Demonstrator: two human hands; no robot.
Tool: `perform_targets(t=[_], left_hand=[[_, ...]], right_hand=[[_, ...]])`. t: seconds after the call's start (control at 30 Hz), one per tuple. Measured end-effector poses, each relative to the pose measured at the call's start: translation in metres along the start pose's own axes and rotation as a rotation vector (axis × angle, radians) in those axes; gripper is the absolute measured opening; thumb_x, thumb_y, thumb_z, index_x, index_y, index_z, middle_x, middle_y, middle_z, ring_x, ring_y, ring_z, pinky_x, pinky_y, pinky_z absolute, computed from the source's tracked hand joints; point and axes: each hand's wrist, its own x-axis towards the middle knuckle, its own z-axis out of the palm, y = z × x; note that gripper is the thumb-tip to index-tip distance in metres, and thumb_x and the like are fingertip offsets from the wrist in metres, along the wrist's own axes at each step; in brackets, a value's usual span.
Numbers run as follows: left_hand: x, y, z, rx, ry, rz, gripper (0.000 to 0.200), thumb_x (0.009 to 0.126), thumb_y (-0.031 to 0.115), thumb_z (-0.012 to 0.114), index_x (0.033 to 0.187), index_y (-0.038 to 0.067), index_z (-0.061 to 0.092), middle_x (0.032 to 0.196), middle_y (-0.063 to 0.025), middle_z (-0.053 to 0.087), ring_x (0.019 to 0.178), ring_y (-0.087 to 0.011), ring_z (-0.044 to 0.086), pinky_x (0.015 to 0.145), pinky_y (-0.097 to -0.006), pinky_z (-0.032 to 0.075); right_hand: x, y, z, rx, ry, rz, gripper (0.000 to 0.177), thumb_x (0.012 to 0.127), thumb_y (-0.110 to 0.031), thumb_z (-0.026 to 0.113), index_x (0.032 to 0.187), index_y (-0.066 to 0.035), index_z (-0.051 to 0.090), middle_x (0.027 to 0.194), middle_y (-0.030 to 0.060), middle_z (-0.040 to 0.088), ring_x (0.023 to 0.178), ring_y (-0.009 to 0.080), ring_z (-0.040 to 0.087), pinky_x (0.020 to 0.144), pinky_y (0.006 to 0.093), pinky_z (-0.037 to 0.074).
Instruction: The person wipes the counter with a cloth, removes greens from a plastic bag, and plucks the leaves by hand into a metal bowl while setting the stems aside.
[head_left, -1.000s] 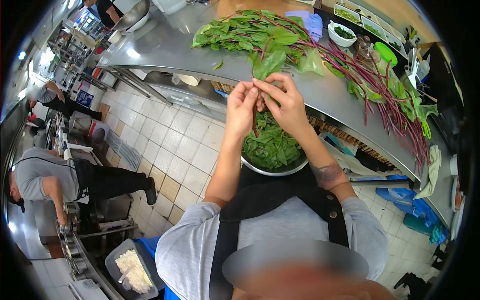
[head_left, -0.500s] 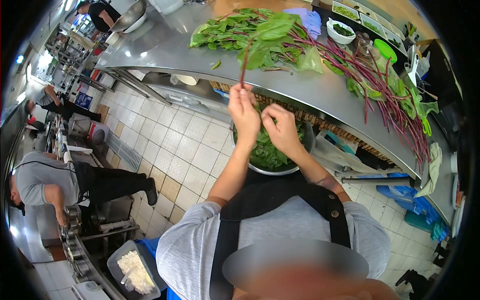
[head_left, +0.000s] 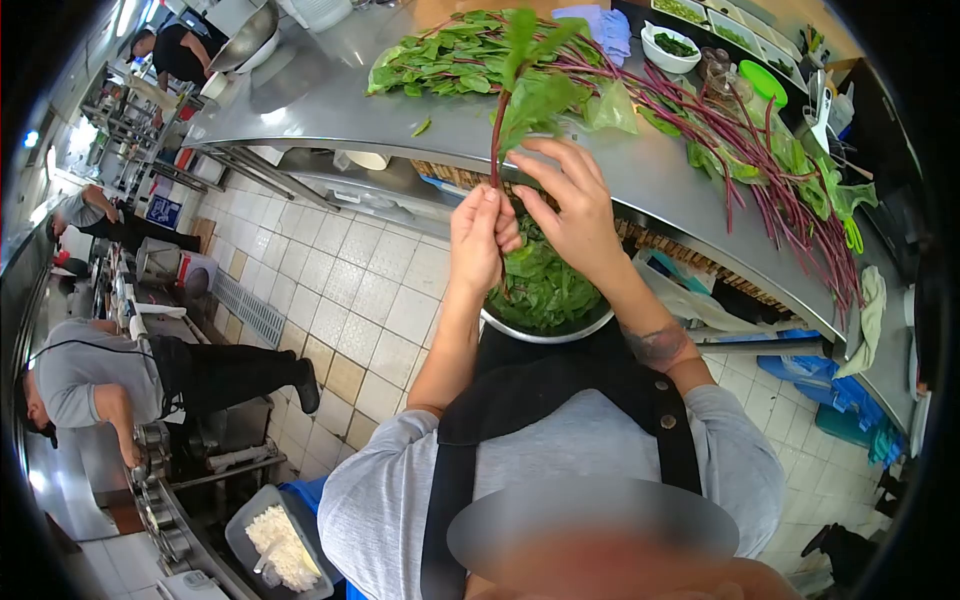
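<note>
My left hand [head_left: 474,238] pinches a dark red stem [head_left: 497,140] that stands upright, with green leaves [head_left: 540,100] at its top. Just right of it, my right hand [head_left: 575,215] has its fingers apart, the fingertips close to the stem below the leaves. Under both hands is a metal bowl [head_left: 545,338], held against my front and filled with loose green leaves [head_left: 548,285]. A heap of leafy greens [head_left: 450,60] lies on the steel counter [head_left: 330,110] ahead, and long bare red stems [head_left: 790,225] are piled to the right.
At the back right stand a white bowl of chopped greens [head_left: 670,48], a bright green bowl [head_left: 763,82] and containers of cut vegetables [head_left: 735,33]. A co-worker in grey [head_left: 100,375] bends over a station at left. A tub of white food [head_left: 280,545] sits lower left.
My right hand has opened and moved up beside the stem. The left hand has lowered slightly with the stem, which now stands more to the right.
</note>
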Motion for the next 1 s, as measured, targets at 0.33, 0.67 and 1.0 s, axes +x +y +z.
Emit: perform_targets(t=[0.33, 0.67, 1.0], left_hand=[[-0.003, -0.017, 0.009, 0.414, 0.101, 0.193, 0.029, 0.103, 0.024, 0.046, 0.081, 0.006, 0.05, 0.06, 0.0049, 0.039, 0.051, -0.0047, 0.036, 0.045, -0.0223, 0.03], [0.001, -0.025, 0.004, 0.921, 0.255, 0.452, 0.023, 0.098, 0.014, 0.049, 0.082, -0.001, 0.052, 0.067, -0.0153, 0.051, 0.059, -0.0276, 0.05, 0.056, -0.0374, 0.04], [-0.009, -0.034, 0.002, 0.831, 0.164, 0.52, 0.023, 0.099, 0.01, 0.046, 0.077, 0.002, 0.049, 0.058, 0.0014, 0.044, 0.052, -0.0056, 0.04, 0.047, -0.0245, 0.033]], right_hand=[[-0.019, 0.006, 0.012, 0.159, -0.075, 0.237, 0.012, 0.078, -0.009, 0.07, 0.087, -0.004, 0.065, 0.092, 0.0104, 0.065, 0.08, 0.0289, 0.063, 0.07, 0.0389, 0.048], [-0.021, -0.002, -0.004, 0.15, 0.158, 0.206, 0.023, 0.082, -0.007, 0.071, 0.103, -0.003, 0.063, 0.085, 0.0105, 0.06, 0.07, 0.0219, 0.061, 0.063, 0.0321, 0.049], [-0.018, 0.023, 0.011, 0.144, 0.06, 0.142, 0.03, 0.076, -0.008, 0.077, 0.103, -0.007, 0.066, 0.096, 0.0072, 0.054, 0.067, 0.0173, 0.054, 0.058, 0.0297, 0.047]])
